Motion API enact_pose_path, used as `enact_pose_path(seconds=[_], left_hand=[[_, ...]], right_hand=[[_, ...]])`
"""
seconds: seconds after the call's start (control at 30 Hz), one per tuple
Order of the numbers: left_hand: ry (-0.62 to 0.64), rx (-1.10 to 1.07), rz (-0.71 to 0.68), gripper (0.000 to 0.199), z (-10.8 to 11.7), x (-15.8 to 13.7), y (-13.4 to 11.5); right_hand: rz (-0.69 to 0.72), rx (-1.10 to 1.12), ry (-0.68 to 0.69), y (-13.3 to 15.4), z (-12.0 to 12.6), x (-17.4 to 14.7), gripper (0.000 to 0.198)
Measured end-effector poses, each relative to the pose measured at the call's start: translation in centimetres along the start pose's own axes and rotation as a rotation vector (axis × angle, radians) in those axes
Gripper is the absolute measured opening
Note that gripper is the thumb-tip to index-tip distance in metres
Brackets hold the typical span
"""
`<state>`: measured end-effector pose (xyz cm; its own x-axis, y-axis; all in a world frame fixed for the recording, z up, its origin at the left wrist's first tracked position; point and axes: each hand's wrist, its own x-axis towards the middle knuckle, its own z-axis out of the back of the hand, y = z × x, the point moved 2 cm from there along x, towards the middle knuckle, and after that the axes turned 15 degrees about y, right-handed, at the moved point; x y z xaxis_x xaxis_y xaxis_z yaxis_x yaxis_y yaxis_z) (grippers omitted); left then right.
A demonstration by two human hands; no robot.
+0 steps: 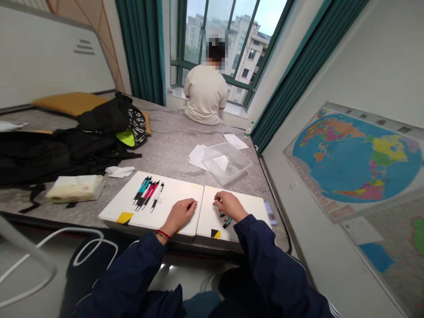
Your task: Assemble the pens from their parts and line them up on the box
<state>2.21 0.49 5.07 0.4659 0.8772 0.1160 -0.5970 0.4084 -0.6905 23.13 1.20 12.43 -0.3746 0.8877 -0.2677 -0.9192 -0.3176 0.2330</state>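
My left hand (180, 215) rests on the left white board (179, 187), its fingers curled together with nothing visible in them. Over the right white board (245, 198), my right hand (230, 206) is closed in a pinch. A small dark tip shows at its fingertips; the rest is hidden. Just below that hand lie several small dark pieces (227, 222) with red and teal parts, partly covered by it. Left of my left hand, several click pens (145, 193) in teal, pink-red and white, with black grips, lie side by side.
Behind the boards are a clear plastic bin (228, 163), white papers (197, 157) and a bottle (248, 130). To the left lie a tissue pack (76, 188), a crumpled tissue (119, 171) and a black backpack (66, 150). A person (206, 92) sits by the window, facing away.
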Motion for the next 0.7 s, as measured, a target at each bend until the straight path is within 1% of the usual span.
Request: enact_pose_path(seconds=[0.03,0.1,0.23,0.3,0.43,0.6,0.7], left_hand=[[-0.004,0.003,0.006,0.033,0.0,0.0,0.0],[-0.009,0.01,0.007,0.033,0.0,0.0,0.0],[-0.02,0.022,0.015,0.034,0.1,-0.1,-0.1],[-0.024,0.023,0.024,0.033,0.1,0.0,0.0],[-0.038,0.016,0.043,0.033,0.0,0.0,0.0],[-0.045,-0.002,0.054,0.034,0.1,0.0,-0.2],[-0.053,-0.022,0.057,0.034,0.1,0.0,-0.1]], right_hand=[[-0.014,-0.043,0.041,-0.6,0.5,0.5,0.011],[0.014,-0.113,0.116,-1.1,1.0,1.6,0.012],[0.127,-0.224,0.204,-0.2,0.3,3.6,0.014],[0.14,-0.274,0.229,0.3,-0.2,4.4,0.016],[0.075,-0.317,0.255,0.5,-0.6,5.4,0.016],[0.09,-0.309,0.289,0.1,-0.6,5.7,0.018],[0.094,-0.3,0.283,0.0,-0.7,5.5,0.019]])
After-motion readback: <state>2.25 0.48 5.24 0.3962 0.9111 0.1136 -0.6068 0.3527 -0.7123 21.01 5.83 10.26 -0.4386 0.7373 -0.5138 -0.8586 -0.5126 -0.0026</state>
